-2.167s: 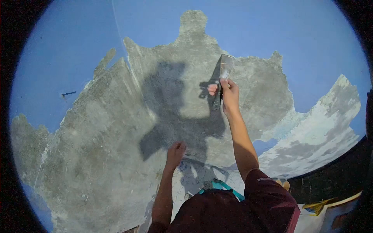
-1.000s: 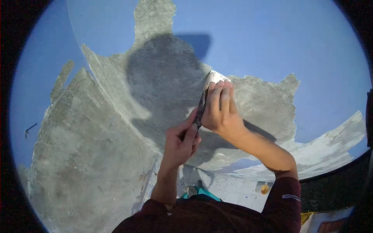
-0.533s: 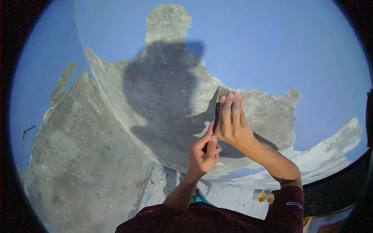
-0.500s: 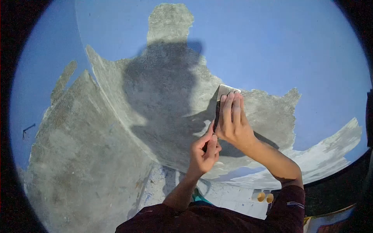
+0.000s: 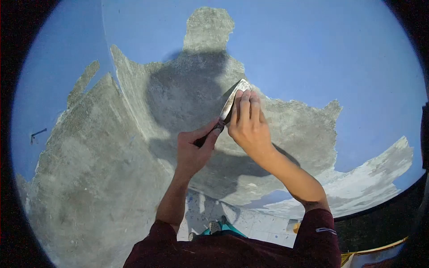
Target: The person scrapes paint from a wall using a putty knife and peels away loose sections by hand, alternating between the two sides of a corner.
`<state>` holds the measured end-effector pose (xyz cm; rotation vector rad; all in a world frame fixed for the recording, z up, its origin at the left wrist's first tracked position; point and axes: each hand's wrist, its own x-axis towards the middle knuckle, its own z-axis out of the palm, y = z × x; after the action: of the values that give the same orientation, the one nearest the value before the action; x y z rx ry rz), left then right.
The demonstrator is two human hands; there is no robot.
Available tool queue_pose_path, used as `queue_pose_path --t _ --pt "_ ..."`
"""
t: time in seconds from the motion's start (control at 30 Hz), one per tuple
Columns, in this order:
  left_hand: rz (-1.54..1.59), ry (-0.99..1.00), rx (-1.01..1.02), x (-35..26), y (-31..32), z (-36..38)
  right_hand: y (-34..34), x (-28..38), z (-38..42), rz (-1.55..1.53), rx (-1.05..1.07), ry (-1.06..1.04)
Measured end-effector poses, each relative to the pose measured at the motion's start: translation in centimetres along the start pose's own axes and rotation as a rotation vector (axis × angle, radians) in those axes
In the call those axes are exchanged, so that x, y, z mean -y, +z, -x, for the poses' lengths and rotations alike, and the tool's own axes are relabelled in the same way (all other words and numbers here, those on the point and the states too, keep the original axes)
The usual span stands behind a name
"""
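A scraper (image 5: 229,103) with a metal blade and dark handle lies slanted against the wall, its tip at the border between blue paint (image 5: 304,53) and bare grey plaster (image 5: 178,96). Closed around the handle is my left hand (image 5: 195,147), thumb and fingers pinching it. My right hand (image 5: 250,123) presses its fingers on the blade near the upper end, with the fingertips just below the blade's edge. The palm side of the right hand is hidden.
The wall corner (image 5: 129,105) runs down at the left, with another grey patch (image 5: 98,165) beside it. A small metal hook (image 5: 38,134) sticks out at far left. Below are a white, debris-strewn floor (image 5: 259,225), my shoes (image 5: 215,227) and a yellow object (image 5: 296,228).
Both hands and the scraper have moved left, with the blade slightly higher and tilted more. My left hand is now farther from the right. The view has shifted a little, and the shoes show.
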<state>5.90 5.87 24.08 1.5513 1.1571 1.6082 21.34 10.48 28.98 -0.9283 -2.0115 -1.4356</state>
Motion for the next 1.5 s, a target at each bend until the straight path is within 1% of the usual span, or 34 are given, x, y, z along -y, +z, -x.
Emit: queue_pose_path --t 0.13,0.2,0.23,0.33,0.37,0.4,0.43,0.53,0.57,0.6,0.67,0.7,0.73,0.8,0.87,0.93,0.97,1.0,1.07,1.1,1.17,1.2,1.23,1.27,1.3,1.37,1.43,1.5 --pt "-0.002 0.054 0.009 -0.9 0.1 -0.6 0.4 0.6 -0.5 0.129 0.029 0.011" --pt "-0.004 0.030 -0.058 -0.2 1.5 0.7 0.1 0.8 -0.7 0.094 0.040 0.018" --pt "0.013 0.000 -0.054 -0.1 1.9 0.7 0.1 0.7 -0.9 0.098 0.055 0.015" --pt "-0.009 -0.028 0.003 -1.3 -0.8 -0.7 0.6 0.6 -1.1 0.108 0.044 0.020" --pt "-0.008 -0.029 -0.019 -1.3 -0.7 -0.8 0.8 1.1 -1.3 0.092 0.054 0.083" --pt "-0.034 0.034 -0.024 -1.5 -0.8 -0.9 0.9 1.6 -1.6 0.070 0.061 0.148" --pt "-0.066 0.093 -0.025 -1.6 -0.9 -0.9 0.3 1.7 -2.0 0.109 0.070 0.160" --pt "-0.086 0.059 -0.063 -0.7 1.0 0.0 0.5 1.3 -1.3 0.060 0.052 0.126" --pt "-0.074 0.201 -0.099 -0.5 0.6 -0.5 0.7 1.5 -1.5 0.059 0.020 0.161" --pt "-0.060 0.207 -0.087 -1.0 -0.2 -1.3 0.9 1.7 -1.8 0.078 0.025 0.163" --pt "0.015 -0.038 0.003 -2.4 -2.0 -1.9 1.1 2.5 -2.3 0.035 -0.018 0.296" --pt "-0.013 0.039 -0.052 -0.7 -1.1 -1.6 1.3 2.5 -2.3 -0.015 -0.031 0.312" --pt "-0.030 0.046 -0.063 -0.2 -0.5 -1.1 1.3 2.4 -2.2 -0.028 -0.046 0.317" --pt "-0.090 0.070 -0.092 -0.1 0.6 -0.5 1.3 2.1 -1.8 0.078 -0.046 0.232" --pt "-0.060 0.078 -0.088 -0.9 -0.5 -1.4 1.3 1.9 -1.8 0.079 -0.041 0.226" --pt "-0.069 -0.050 -0.066 -2.1 -1.3 -1.7 1.0 2.3 -2.5 0.130 0.048 0.252" --pt "0.016 -0.001 -0.133 -0.3 0.3 -1.0 1.0 2.2 -2.1 0.063 0.022 0.252" --pt "0.003 0.001 -0.147 0.0 0.5 -0.7 1.0 2.3 -2.0 0.048 0.010 0.252" --pt "0.021 0.103 -0.170 0.3 1.0 -0.5 0.9 2.1 -1.4 0.024 0.032 0.240" --pt "0.036 0.101 -0.152 -0.3 1.0 -0.8 0.7 1.7 -1.5 -0.023 0.035 0.196" --pt "0.062 -0.146 -0.118 -2.0 -0.2 -1.3 0.6 1.5 -1.0 -0.005 0.075 0.221" --pt "0.057 -0.144 -0.133 -1.4 0.4 -0.9 0.8 2.0 -1.4 -0.015 0.084 0.238" --pt "0.093 -0.073 -0.179 -0.2 1.9 -0.1 0.9 1.8 -1.4 0.029 -0.010 0.211" --pt "0.134 -0.003 -0.215 0.4 2.7 0.3 1.1 1.9 -1.8 0.022 -0.018 0.205" --pt "-0.015 -0.010 -0.206 0.4 2.3 0.1 1.1 1.7 -1.9 0.068 0.006 0.178" --pt "0.051 -0.015 -0.176 -0.5 1.7 -0.8 0.7 1.2 -1.4 0.121 0.056 0.158" --pt "0.097 -0.012 -0.153 -0.8 1.1 -0.5 0.3 1.5 -1.5 0.058 0.047 0.190" --pt "0.401 -0.250 0.027 -0.6 1.7 0.1 0.4 1.1 -1.0 0.034 -0.007 0.223"
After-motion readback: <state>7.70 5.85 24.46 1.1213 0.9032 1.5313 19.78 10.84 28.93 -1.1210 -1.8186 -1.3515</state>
